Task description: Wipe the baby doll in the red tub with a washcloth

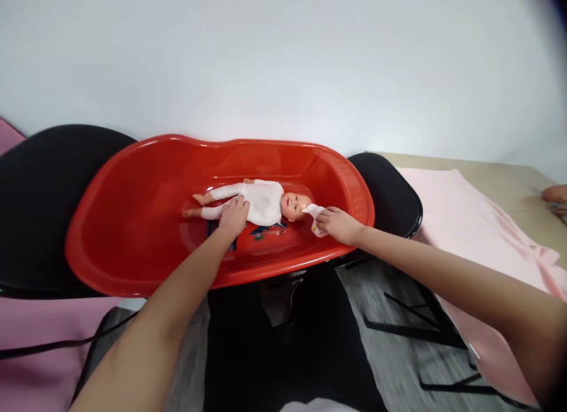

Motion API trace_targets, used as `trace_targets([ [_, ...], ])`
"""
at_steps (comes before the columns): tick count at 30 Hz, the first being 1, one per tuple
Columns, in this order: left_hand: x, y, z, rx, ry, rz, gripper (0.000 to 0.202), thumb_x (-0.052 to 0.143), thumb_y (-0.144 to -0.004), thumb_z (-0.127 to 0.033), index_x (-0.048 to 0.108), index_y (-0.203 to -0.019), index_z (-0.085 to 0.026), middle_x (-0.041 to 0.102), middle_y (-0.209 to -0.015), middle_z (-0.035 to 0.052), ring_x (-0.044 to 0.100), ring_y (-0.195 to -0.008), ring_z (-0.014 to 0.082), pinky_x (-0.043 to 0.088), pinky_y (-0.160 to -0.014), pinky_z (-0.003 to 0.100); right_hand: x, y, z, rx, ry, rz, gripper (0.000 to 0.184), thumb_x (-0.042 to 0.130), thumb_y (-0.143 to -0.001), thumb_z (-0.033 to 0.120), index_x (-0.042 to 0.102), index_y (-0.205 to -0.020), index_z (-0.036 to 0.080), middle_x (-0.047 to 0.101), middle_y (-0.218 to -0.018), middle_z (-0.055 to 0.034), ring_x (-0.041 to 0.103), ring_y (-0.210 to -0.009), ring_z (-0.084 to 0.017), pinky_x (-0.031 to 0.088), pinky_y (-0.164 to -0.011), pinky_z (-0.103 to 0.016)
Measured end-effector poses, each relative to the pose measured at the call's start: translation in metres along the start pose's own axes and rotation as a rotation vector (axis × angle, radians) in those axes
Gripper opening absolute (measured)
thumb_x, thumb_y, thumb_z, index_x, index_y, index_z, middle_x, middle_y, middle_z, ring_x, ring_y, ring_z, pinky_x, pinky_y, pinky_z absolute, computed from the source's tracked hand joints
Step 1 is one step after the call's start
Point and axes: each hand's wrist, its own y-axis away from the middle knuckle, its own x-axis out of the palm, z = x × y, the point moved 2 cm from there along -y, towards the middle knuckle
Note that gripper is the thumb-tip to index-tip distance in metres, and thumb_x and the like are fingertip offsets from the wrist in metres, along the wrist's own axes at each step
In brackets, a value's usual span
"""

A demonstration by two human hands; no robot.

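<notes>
A baby doll (264, 200) with a white cloth body lies on its back inside a red baby bathtub (146, 240), its head pointing right and its bare feet left. My left hand (235, 216) is closed on the doll's near side at the hip; its fingertips are partly hidden. In my right hand (337, 224) a small white cloth (316, 213) with a yellow mark is pinched, one corner touching the top of the doll's head. Dark printed pictures show on the tub floor beside the doll.
The tub rests on black stools or chairs, with a black seat (53, 205) at left and another (390, 190) at right. Pink cloth (452, 223) covers a surface at right. A white wall (283, 63) stands behind. At the far right edge, part of a skin-toned object (554, 193) shows.
</notes>
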Motion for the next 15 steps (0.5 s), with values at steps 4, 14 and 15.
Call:
trace_targets([
  [4, -0.009, -0.008, 0.001, 0.045, -0.054, 0.063, 0.043, 0.066, -0.091, -0.013, 0.064, -0.133, -0.011, 0.053, -0.150, 0.0251, 0.056, -0.133, 0.0381, 0.050, -0.102, 0.043, -0.019, 0.026, 0.020, 0.101, -0.215, -0.096, 0.033, 0.056, -0.103, 0.011, 0.078, -0.127, 0.017, 0.075, -0.135, -0.0140, 0.070, -0.124, -0.029, 0.054, -0.108, -0.044],
  [14, -0.006, 0.011, 0.016, -0.063, 0.322, 0.193, 0.022, 0.056, -0.102, -0.015, 0.067, -0.120, -0.010, 0.075, -0.118, 0.0180, 0.068, -0.112, 0.0317, 0.051, -0.099, 0.041, -0.005, -0.007, 0.048, 0.334, -0.895, -0.324, 0.040, 0.063, -0.092, 0.013, 0.078, -0.129, 0.021, 0.080, -0.126, -0.0079, 0.075, -0.111, -0.026, 0.057, -0.101, -0.036],
  [15, -0.004, 0.013, 0.020, -0.076, 0.401, 0.188, 0.022, 0.057, -0.103, -0.017, 0.068, -0.120, -0.010, 0.076, -0.114, 0.0157, 0.069, -0.110, 0.0299, 0.051, -0.098, 0.038, -0.007, -0.018, 0.049, 0.317, -0.932, -0.344, 0.038, 0.063, -0.092, 0.013, 0.078, -0.127, 0.020, 0.080, -0.123, -0.0083, 0.075, -0.110, -0.026, 0.057, -0.100, -0.035],
])
